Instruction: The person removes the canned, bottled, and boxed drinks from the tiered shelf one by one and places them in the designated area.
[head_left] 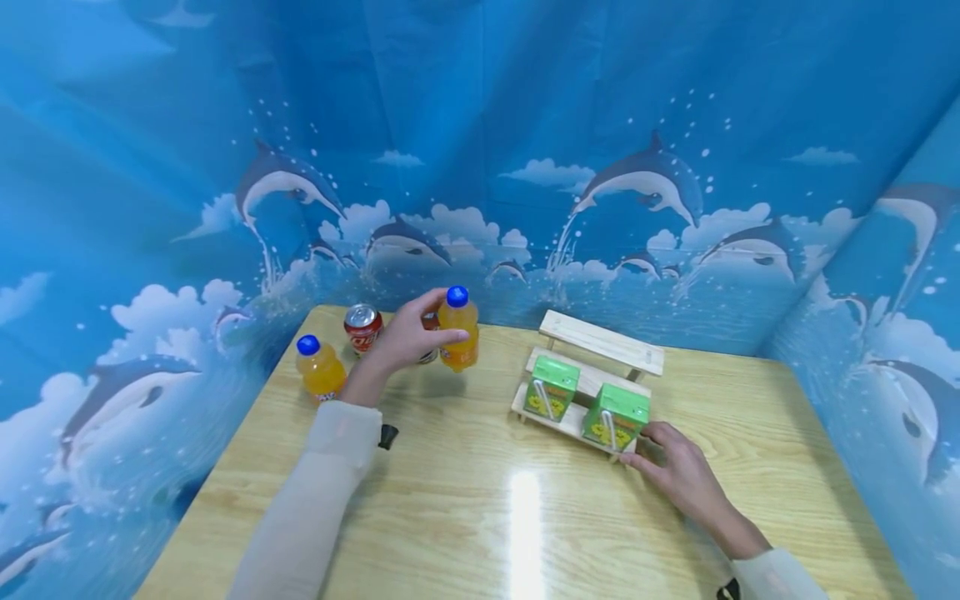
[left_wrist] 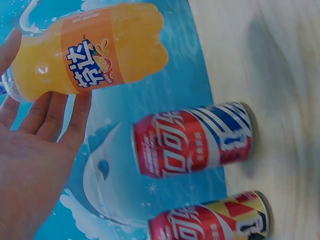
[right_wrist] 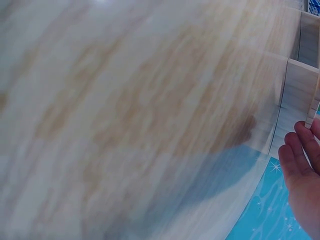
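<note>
You are working at a pale wooden table [head_left: 450, 508], its grain running across the top and a bright streak of light [head_left: 525, 533] glaring off the near middle. Blue cloth [head_left: 465, 125] printed with leaping dolphins, clouds and water is hanging behind the table and along both sides, creasing in places. Your left hand [head_left: 411, 335] is gripping an orange drink bottle [head_left: 459, 329] near its blue cap, and in the left wrist view you are holding it clear of the wood, a soft shadow falling on the top. Two red cans [left_wrist: 195, 140] are standing upright near the back left edge, one of them partly hiding behind that hand in the head view. A second orange bottle [head_left: 321, 368] is standing at the left edge, close to the cans.

To the right, a stepped wooden rack [head_left: 600, 340] is sitting near the back, with two green juice boxes [head_left: 551, 389] standing apart on its lowest step, straws facing you. Your right hand [head_left: 678, 471] is pinching the rack's front right corner. Pale sleeves [head_left: 307, 500] are covering both your forearms.
</note>
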